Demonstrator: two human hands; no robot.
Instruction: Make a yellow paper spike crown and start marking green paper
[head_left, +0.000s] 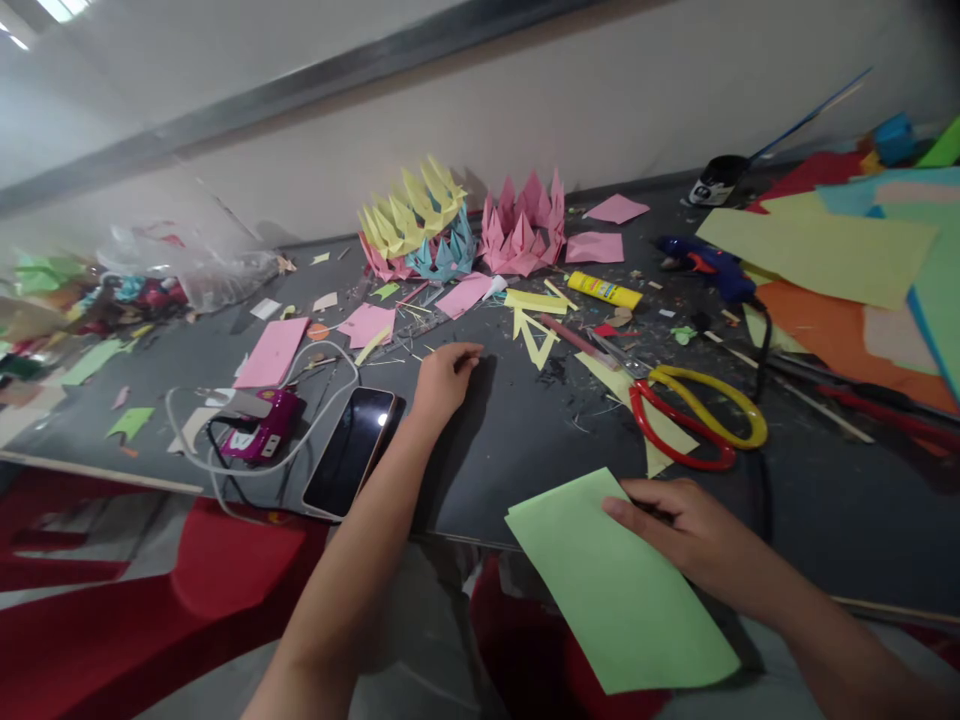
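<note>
My right hand point(675, 525) grips a folded sheet of light green paper point(619, 590) by its upper right edge, thumb on top. The paper hangs partly over the table's front edge, its layers slightly apart at the upper left corner. Resting near the middle of the table, my left hand point(446, 380) has loosely bent fingers pointing right, with nothing visible in them. Beside my left forearm lies a phone point(349, 450), screen up. Scissors with red and yellow handles point(694, 415) lie just beyond my right hand, on pale yellow paper scraps point(664, 455).
Folded paper crowns in yellow point(412, 215), blue point(442, 250) and pink point(523, 225) stand by the wall. A glue stick point(604, 290), a blue glue gun point(705, 265) and coloured sheets point(825, 250) lie right. At left are a purple power adapter point(266, 430) with cables and a red chair point(240, 570).
</note>
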